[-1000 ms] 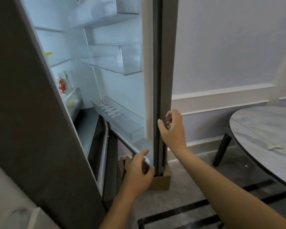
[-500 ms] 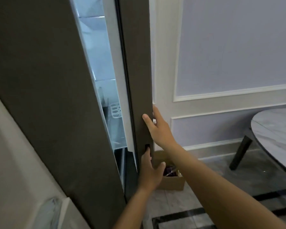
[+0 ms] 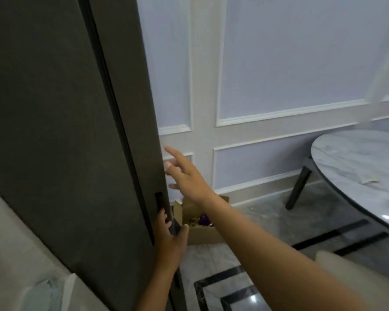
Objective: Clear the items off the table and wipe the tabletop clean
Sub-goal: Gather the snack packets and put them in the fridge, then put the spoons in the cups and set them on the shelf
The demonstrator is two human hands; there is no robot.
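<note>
The dark grey fridge door (image 3: 126, 108) is swung to, with only a thin dark seam beside the left door. My right hand (image 3: 184, 176) is spread open, its straight fingers at the door's right edge. Lower down, my left hand (image 3: 169, 234) lies flat against the door's lower edge just under a recessed handle slot (image 3: 159, 199). At the right stands the round grey marble table (image 3: 350, 176), with a small flat scrap (image 3: 369, 180) lying on its top.
An open cardboard box (image 3: 200, 221) with small items inside stands on the floor against the panelled wall, right behind my arms. A dark table leg (image 3: 298, 189) slants to the floor. A pale chair back (image 3: 337, 263) shows at the lower right.
The fridge door has swung from wide open to closed, hiding the lit shelves. My right hand let go of the door edge and spread its fingers; my left hand pushed along.
</note>
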